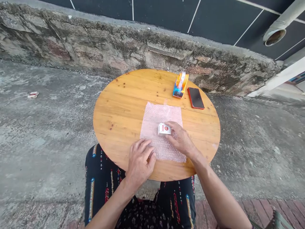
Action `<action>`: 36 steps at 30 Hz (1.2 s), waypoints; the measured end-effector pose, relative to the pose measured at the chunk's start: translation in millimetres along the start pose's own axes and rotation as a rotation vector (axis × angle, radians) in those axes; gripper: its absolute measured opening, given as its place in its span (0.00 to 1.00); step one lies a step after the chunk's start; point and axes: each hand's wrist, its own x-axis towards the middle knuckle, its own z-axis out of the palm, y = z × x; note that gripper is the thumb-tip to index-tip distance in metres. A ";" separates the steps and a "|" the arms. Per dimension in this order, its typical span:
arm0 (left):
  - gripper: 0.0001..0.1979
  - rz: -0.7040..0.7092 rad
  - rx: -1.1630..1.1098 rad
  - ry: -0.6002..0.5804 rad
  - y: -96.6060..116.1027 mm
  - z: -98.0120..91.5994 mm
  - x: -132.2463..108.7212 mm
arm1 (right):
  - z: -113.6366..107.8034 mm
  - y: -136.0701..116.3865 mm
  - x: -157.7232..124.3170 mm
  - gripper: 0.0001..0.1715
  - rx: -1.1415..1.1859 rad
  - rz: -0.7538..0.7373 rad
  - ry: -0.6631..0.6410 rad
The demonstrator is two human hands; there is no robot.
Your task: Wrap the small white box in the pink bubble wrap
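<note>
Rough grey concrete ground (pixel 47 133) surrounds a round, knotty wooden desk (pixel 114 108) outdoors. Over the middle of a pinkish sheet of bubble wrap (pixel 154 114), spread on the desk, is a small white box (pixel 164 129) with red print on its upper face. Whether it rests fully on the wrap or is slightly raised, I cannot tell. The right hand (pixel 181 138) comes at it from the right, its grip clamped on the box between thumb and fingers. Nearer the person, the left hand (pixel 141 159) lies palm down across the wrap's near left corner, its grip loose, fingers bent and a little apart, holding nothing.

Beyond the wrap, toward the far right edge of the desk, stands a yellow and blue tape dispenser (pixel 181 83) with a roll in it. Just to its right lies a dark-screened phone (pixel 196 98) with a red edge. Below the desk show dark patterned trousers (pixel 105 181). Farther out, a small crumpled packet (pixel 33 94) lies on the ground at left; behind the desk runs a low stone ledge (pixel 114 47) under dark tiles (pixel 162 16), with an open pipe (pixel 283 25) at upper right.
</note>
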 end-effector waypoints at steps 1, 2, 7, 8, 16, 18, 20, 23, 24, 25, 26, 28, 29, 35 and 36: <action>0.07 -0.001 -0.001 0.004 0.0 0.1 0.5 | -0.1 0.7 1.2 0.29 -0.012 -0.008 -0.012; 0.07 -0.002 -0.002 0.007 0.0 0.2 0.9 | -0.5 0.9 1.9 0.29 -0.021 -0.012 -0.016; 0.07 -0.012 -0.010 0.005 0.3 0.9 1.9 | -1.8 -1.4 3.1 0.29 -0.064 -0.004 0.013; 0.07 -0.011 -0.010 0.002 0.3 0.9 2.0 | -1.6 -1.6 3.6 0.28 -0.073 -0.002 0.018; 0.06 -0.009 -0.009 0.011 0.2 2.1 1.4 | -3.5 -0.2 6.4 0.26 -0.095 -0.010 -0.007; 0.06 -0.011 -0.010 0.007 0.1 2.5 0.9 | -4.0 -0.3 6.0 0.26 -0.100 -0.008 -0.015; 0.06 -0.012 -0.012 0.005 -0.1 2.7 0.5 | -3.6 -0.2 6.3 0.27 -0.109 -0.008 -0.022; 0.06 -0.011 -0.010 0.002 -0.7 3.1 0.0 | -2.5 0.2 7.8 0.29 -0.132 0.000 -0.036; 0.06 -0.009 -0.007 0.004 -0.9 3.2 -0.1 | -2.8 -0.1 7.8 0.29 -0.137 0.003 -0.040; 0.06 -0.006 -0.006 0.006 -1.2 3.3 -0.3 | -3.7 -0.6 6.9 0.30 -0.143 0.007 -0.037; 0.06 -0.003 -0.004 0.007 -1.4 3.5 -0.4 | -5.4 -1.6 4.7 0.31 -0.150 0.012 -0.023; 0.06 0.000 -0.004 0.010 -1.8 3.4 -0.8 | -10.9 -5.1 -5.0 0.31 -0.166 0.021 0.029; 0.06 0.001 -0.004 0.012 -1.8 3.3 -1.1 | -14.2 -7.6 -12.8 0.29 -0.173 0.018 0.053; 0.06 0.013 0.000 0.048 -0.3 0.8 -3.6 | -20.9 -27.1 -76.8 0.10 -0.218 -0.105 -0.023; 0.06 0.014 0.005 0.057 0.0 0.6 -4.1 | -18.4 -29.8 -83.9 0.10 -0.243 -0.106 -0.047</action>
